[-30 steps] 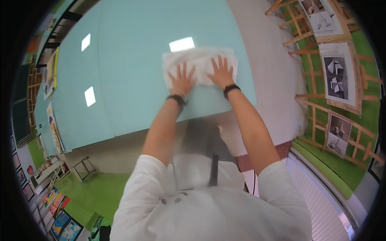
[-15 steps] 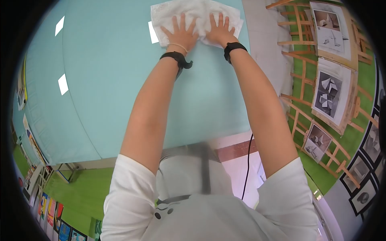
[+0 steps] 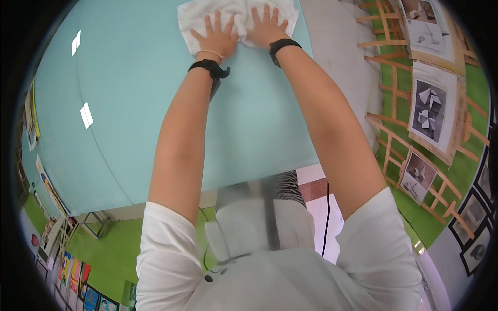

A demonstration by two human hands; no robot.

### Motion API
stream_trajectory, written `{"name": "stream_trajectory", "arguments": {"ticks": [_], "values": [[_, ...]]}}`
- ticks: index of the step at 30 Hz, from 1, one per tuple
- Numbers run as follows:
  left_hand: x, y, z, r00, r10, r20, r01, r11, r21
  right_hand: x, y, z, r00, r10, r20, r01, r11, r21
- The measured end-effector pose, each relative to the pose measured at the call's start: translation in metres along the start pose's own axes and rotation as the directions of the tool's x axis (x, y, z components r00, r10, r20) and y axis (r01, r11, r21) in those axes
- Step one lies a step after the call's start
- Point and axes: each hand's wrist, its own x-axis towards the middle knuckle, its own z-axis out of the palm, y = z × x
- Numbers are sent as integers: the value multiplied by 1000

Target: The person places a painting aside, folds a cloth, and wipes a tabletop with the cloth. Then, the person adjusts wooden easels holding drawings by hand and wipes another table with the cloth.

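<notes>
A white towel (image 3: 191, 26) lies spread on the pale blue-green table (image 3: 249, 124), near its right edge. My left hand (image 3: 218, 40) rests flat on the towel's left half, fingers spread. On the right half, my right hand (image 3: 267, 28) presses down, its fingers also stretched out and apart. Between the hands the cloth is bunched into a raised fold. Each wrist wears a black band, and the left has a thin light bracelet too.
Wooden easels (image 3: 386, 93) with drawing boards and still-life pictures (image 3: 429, 111) stand on the right over a green floor (image 3: 116, 241). A black cable (image 3: 327, 223) hangs by the table's near right corner. Colourful pictures (image 3: 72, 272) are at the lower left.
Both hands and the towel have shifted left across the table. The cloth between the hands is more bunched. The view has moved slightly.
</notes>
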Motion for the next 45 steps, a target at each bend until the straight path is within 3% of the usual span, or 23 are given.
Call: {"name": "stream_trajectory", "arguments": {"ticks": [1,2,5,9,13,17,19,21,24,27,33,34,37,39,41,45], "values": [[-2,3,1,1000,-10,0,10,1000,21,-9,-1,-7,1000,-6,28,4,999,52],[-4,4,6,999,-12,-48,11,999,-32,-6,4,6,996,-23,-81,25,999,29],[-23,26,12,988,-151,-9,150,984,-95,-5,7,30,986,5,-168,-45,970,-238],[-89,72,0,966,-245,79,252,962,-102,-60,27,21,984,-151,-96,120,955,-270],[-159,120,-4,973,-194,127,201,978,-48,-144,88,31,918,-339,-204,327,941,-93],[-237,202,-24,989,-113,96,113,994,5,-260,162,45,885,-298,-358,351,932,91],[-283,247,-25,988,-52,147,44,997,57,-322,191,55,917,-275,-291,316,943,107],[-330,282,-27,988,27,155,-19,999,-51,-379,217,43,937,-232,-260,289,935,205],[-365,309,-35,976,99,195,-86,994,-73,-425,240,44,964,-230,-135,261,916,305],[-359,318,-54,965,79,248,-47,990,-133,-425,240,48,966,-223,-129,252,923,292],[-343,278,-48,954,167,250,-97,958,-270,-367,232,24,906,-419,62,387,879,280],[-334,267,-43,965,165,205,-109,960,-258,-350,225,21,890,-440,117,389,869,307],[-291,232,-35,989,123,88,-95,958,-271,-295,195,24,885,-449,124,435,891,129],[-249,203,-38,999,46,1,-44,945,-323,-258,171,36,923,-381,-48,384,920,75],[-208,174,-28,994,-29,-105,-10,936,-352,-218,140,36,947,-301,-109,302,953,-10],[-156,127,-18,963,-138,-232,41,924,-381,-149,94,31,984,-174,-35,173,984,-49]]}}
